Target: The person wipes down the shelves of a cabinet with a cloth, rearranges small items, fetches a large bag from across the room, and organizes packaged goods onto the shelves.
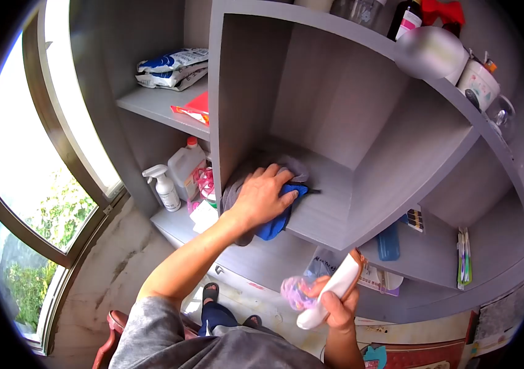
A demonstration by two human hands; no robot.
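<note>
My left hand (265,194) is inside the large shelf compartment, its fingers bent over a grey and blue cloth bundle (276,226) and its thumb on the blue part. The bundle lies at the compartment's left front edge, and a short dark strap sticks out to its right. In front of the lower shelf, my right hand (340,307) is closed around a long white object (337,284) with a brown edge, held at a slant. A crumpled pink-purple translucent bundle (297,293) shows beside its fingers; I cannot tell what it is.
Left shelves hold white-and-blue packets (172,69), a red packet (194,107), a spray bottle (164,189) and a jug (185,161). Jars and a mug (478,83) line the top. Lower right sit a blue case (388,243) and toothbrush-like packs (464,258). A window (40,154) is left.
</note>
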